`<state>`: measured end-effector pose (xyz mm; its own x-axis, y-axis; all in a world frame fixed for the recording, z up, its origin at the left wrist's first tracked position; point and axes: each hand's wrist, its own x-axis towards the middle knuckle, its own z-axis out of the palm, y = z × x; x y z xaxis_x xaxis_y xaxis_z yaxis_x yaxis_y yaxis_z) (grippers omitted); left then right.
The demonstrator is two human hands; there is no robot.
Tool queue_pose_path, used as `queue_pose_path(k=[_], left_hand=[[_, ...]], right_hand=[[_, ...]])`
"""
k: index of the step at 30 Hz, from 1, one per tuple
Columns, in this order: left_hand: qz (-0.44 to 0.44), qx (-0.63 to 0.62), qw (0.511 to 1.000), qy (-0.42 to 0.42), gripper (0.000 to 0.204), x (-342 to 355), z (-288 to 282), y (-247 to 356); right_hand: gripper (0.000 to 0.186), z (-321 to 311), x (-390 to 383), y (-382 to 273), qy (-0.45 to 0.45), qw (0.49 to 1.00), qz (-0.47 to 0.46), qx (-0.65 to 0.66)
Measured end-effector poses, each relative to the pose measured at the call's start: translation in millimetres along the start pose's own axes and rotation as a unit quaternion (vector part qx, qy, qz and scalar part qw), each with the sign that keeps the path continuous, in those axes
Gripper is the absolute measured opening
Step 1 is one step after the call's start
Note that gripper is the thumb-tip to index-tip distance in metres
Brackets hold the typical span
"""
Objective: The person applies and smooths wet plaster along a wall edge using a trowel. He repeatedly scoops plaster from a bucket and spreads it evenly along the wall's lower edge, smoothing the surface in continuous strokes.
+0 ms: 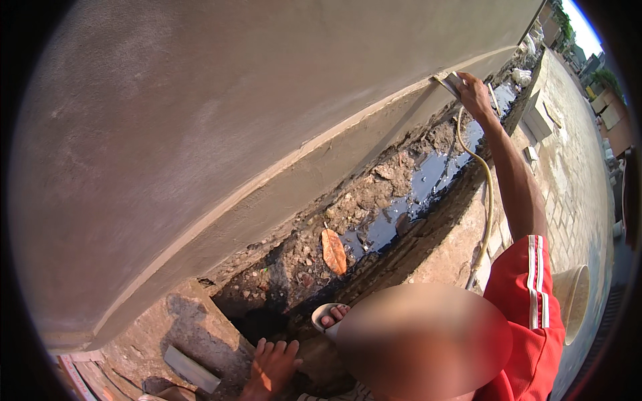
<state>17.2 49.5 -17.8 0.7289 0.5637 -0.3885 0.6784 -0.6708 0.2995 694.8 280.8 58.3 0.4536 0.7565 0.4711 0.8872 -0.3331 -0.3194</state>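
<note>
Bare left hand point(273, 364), spread, apparently empty, right hand unseen; co-worker's bare hand point(473, 95), gripping flat grey tool point(451, 83), likely smooths pale plaster ledge point(309, 147), even stroke needed next.

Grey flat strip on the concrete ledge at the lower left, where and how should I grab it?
I'd pinch the grey flat strip across its long edges near the middle, from above and the right: it's long, narrow, appears to lie flat on the concrete ledge, and the bare hand is on its right.

The wall point(200, 134) is grey-brown, the sleeve point(518, 274) red with white stripes, the leaf point(334, 252) orange-brown.
</note>
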Motion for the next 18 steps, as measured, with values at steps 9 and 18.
queue_pose_path(k=[9, 18], left_hand=[[0.013, -0.007, 0.999, 0.041, 0.044, -8.5, 15.4, -4.9], [0.005, -0.008, 0.999, 0.043, 0.043, -19.6, 10.7, -2.1]], right_hand=[[0.038, -8.2, -30.1, -56.9, -0.072, 0.996, 0.002, 0.047], [0.035, -15.1, -93.5, -150.5, -0.127, 0.98, -0.042, 0.149]])
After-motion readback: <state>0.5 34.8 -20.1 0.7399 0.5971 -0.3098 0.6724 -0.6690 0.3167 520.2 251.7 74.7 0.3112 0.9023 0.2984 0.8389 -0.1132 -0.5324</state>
